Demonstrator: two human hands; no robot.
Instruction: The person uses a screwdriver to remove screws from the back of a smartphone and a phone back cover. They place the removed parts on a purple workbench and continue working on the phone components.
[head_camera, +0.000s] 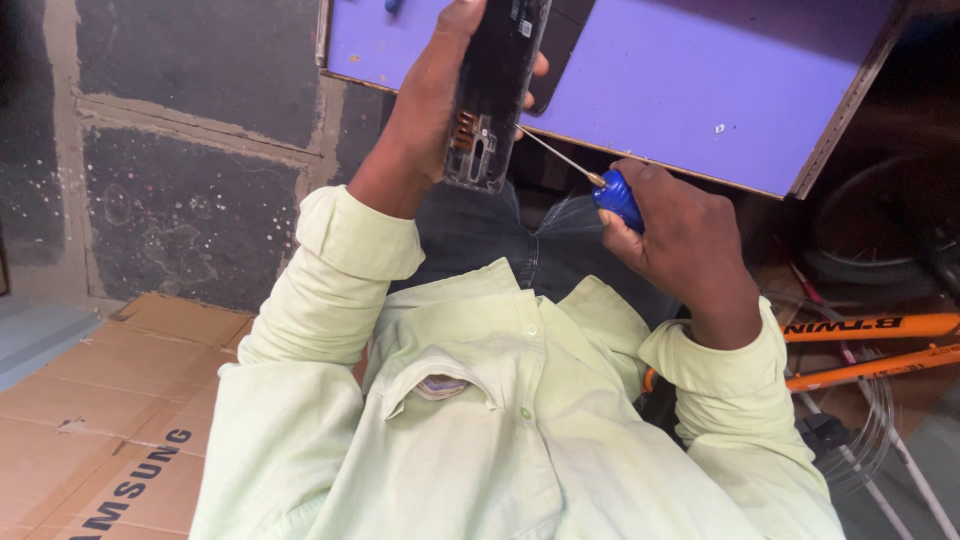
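My left hand (425, 110) grips an opened black phone (495, 90), held upright with its inner parts facing me, in front of the purple tabletop (680, 80). My right hand (685, 240) is closed around a blue-handled screwdriver (615, 198). Its thin metal shaft slants up and left, and the tip touches the phone's right edge near the lower end. Both arms wear pale green shirt sleeves. The top of the phone runs out of the picture.
A second dark flat piece (560, 50) lies on the purple tabletop behind the phone. An orange bicycle frame (870, 345) and a wheel stand at the right. Flattened cardboard (110, 420) covers the floor at the left, below a grey wall (190, 150).
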